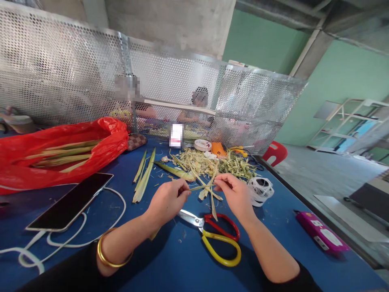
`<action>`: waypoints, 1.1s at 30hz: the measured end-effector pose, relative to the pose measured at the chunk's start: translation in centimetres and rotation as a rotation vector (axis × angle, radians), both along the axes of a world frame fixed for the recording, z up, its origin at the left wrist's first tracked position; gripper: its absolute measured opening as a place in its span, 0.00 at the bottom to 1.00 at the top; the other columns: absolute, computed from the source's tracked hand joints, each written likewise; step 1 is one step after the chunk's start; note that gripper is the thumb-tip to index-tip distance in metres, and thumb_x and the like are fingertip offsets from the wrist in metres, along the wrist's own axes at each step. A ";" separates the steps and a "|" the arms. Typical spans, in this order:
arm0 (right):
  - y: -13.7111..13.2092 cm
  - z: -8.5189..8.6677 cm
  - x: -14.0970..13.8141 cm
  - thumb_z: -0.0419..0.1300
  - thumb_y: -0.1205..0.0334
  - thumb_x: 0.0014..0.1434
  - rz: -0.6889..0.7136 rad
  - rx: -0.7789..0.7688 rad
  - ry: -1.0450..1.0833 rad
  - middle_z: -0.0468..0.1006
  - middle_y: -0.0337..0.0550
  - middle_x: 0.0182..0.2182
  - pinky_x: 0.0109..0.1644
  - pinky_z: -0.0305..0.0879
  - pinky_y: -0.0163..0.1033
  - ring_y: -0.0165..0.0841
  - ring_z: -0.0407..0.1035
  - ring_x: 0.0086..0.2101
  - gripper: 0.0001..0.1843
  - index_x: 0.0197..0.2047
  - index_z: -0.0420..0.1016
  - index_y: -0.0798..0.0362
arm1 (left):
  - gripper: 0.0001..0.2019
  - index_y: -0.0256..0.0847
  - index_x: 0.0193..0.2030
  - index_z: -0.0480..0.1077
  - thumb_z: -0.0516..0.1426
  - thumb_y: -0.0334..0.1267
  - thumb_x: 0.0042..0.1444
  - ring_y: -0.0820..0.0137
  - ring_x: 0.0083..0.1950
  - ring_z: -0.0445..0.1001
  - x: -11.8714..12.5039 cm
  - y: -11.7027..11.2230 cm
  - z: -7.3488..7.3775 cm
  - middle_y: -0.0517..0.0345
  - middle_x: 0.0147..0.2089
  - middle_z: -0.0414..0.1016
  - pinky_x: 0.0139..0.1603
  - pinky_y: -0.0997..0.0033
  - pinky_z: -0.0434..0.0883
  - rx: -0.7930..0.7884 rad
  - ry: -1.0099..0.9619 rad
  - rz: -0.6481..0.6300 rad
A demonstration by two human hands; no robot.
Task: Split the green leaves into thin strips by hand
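Observation:
Between my hands is a small star-like bundle of pale, crossed leaf strips point(209, 188) above the blue table. My left hand point(170, 198) is closed, its thumb and fingers pinching the end of a strip on the left. My right hand point(234, 192) pinches the bundle's right side between thumb and fingertips. Below them lie scissors point(199, 222) with one red and one yellow handle, blades pointing left. A heap of pale leaf scraps point(197, 162) sits just behind the bundle. Several longer green leaf pieces point(146, 176) lie to the left of the heap.
A red plastic bag point(106, 156) of long leaves and a phone point(69, 202) with a white cable lie left. A white mesh-like roll point(260, 190) and a magenta box point(322, 233) are right. A perforated metal screen point(173, 77) stands behind, with people beyond it.

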State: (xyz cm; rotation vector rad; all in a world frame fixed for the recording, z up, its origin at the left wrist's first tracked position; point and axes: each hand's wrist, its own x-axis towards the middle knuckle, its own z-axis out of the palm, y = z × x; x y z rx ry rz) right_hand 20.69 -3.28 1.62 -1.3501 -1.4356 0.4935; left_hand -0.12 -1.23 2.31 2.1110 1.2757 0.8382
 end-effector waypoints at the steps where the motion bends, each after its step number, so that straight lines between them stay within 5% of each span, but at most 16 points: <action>1: 0.0 0.1 0.2 0.59 0.54 0.55 -0.019 0.012 -0.020 0.77 0.41 0.26 0.36 0.68 0.41 0.37 0.74 0.28 0.09 0.31 0.74 0.50 | 0.06 0.44 0.25 0.65 0.50 0.35 0.51 0.72 0.23 0.68 0.0 0.1 0.0 0.63 0.22 0.71 0.25 0.74 0.59 0.005 -0.006 0.006; 5: 0.4 0.1 0.9 0.57 0.54 0.57 -0.005 -0.002 -0.039 0.78 0.43 0.30 0.36 0.68 0.41 0.37 0.74 0.28 0.10 0.35 0.75 0.50 | 0.06 0.44 0.24 0.64 0.51 0.36 0.51 0.73 0.22 0.68 -0.2 0.1 0.3 0.63 0.22 0.71 0.25 0.74 0.59 0.016 -0.003 0.030; 16: -0.3 0.2 0.1 0.52 0.45 0.59 0.343 -0.088 0.143 0.72 0.43 0.29 0.34 0.68 0.40 0.33 0.69 0.27 0.21 0.41 0.74 0.54 | 0.05 0.43 0.27 0.65 0.51 0.35 0.52 0.72 0.25 0.66 -0.4 0.2 0.0 0.62 0.24 0.70 0.27 0.73 0.55 0.124 0.119 0.081; 21: -0.3 0.2 -0.2 0.63 0.53 0.51 0.285 -0.121 -0.087 0.73 0.39 0.26 0.33 0.65 0.36 0.31 0.67 0.26 0.14 0.39 0.72 0.52 | 0.05 0.43 0.27 0.64 0.51 0.34 0.53 0.72 0.24 0.65 -0.4 0.0 0.3 0.63 0.24 0.69 0.27 0.73 0.53 0.166 0.184 0.108; 25: 0.0 -0.3 -0.1 0.58 0.58 0.55 0.269 -0.150 -0.318 0.72 0.37 0.24 0.30 0.62 0.34 0.30 0.66 0.25 0.06 0.32 0.71 0.51 | 0.05 0.42 0.28 0.65 0.51 0.34 0.53 0.72 0.25 0.65 -0.5 0.0 0.3 0.63 0.25 0.70 0.27 0.73 0.53 0.169 0.207 0.118; 33: 0.2 0.1 1.0 0.51 0.62 0.59 0.198 -0.128 -0.548 0.71 0.37 0.24 0.32 0.59 0.34 0.30 0.66 0.26 0.10 0.27 0.67 0.51 | 0.10 0.44 0.31 0.73 0.50 0.35 0.54 0.70 0.32 0.71 -1.2 1.1 0.7 0.60 0.30 0.76 0.31 0.73 0.57 0.096 0.232 0.013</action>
